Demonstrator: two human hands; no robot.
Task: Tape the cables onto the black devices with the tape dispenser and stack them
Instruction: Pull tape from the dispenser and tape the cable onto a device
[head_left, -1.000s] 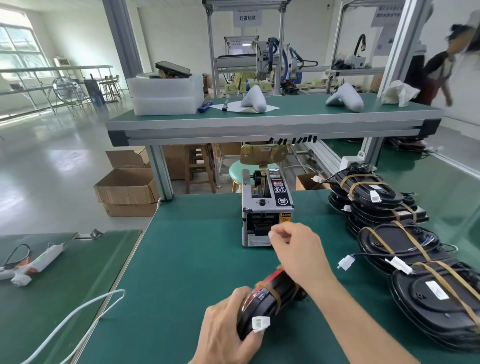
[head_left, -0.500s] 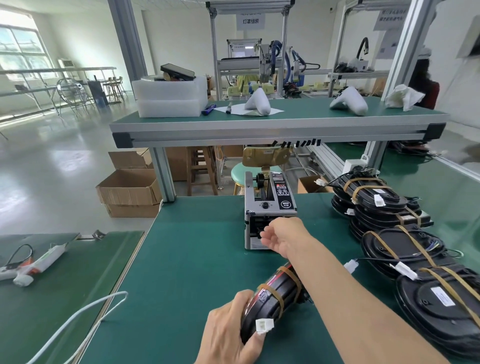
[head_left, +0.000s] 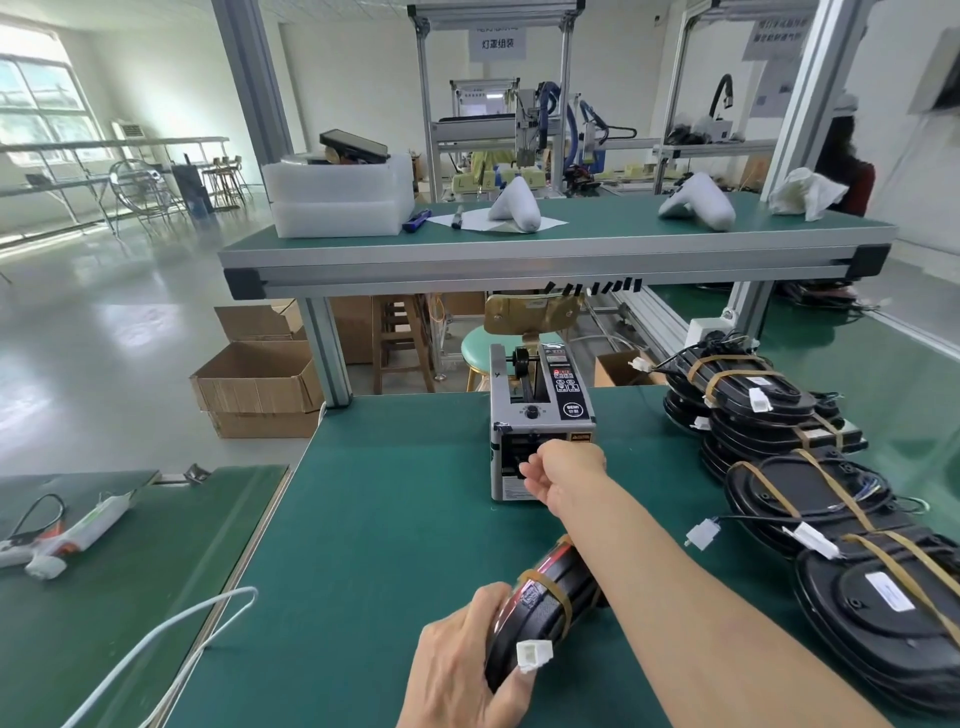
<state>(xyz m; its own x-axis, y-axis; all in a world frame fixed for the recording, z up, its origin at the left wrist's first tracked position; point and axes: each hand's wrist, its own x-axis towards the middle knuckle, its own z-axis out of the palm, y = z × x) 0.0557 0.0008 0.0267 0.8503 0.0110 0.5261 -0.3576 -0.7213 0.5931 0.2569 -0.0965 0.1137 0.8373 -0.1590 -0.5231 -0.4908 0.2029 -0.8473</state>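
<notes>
We see a green tabletop (head_left: 395, 519) with a row of stacked black devices (head_left: 810, 499) along its right side, each bound with tan tape. A grey tape dispenser (head_left: 540, 415) stands upright at the middle of the tabletop. Near the front edge our left hand (head_left: 462, 660) grips a black device (head_left: 545, 608) set on edge, the thumb pinning its white cable plug (head_left: 533, 656). Our right hand (head_left: 563, 470) reaches to the dispenser's front slot, fingers curled; whether they pinch tape we cannot tell.
</notes>
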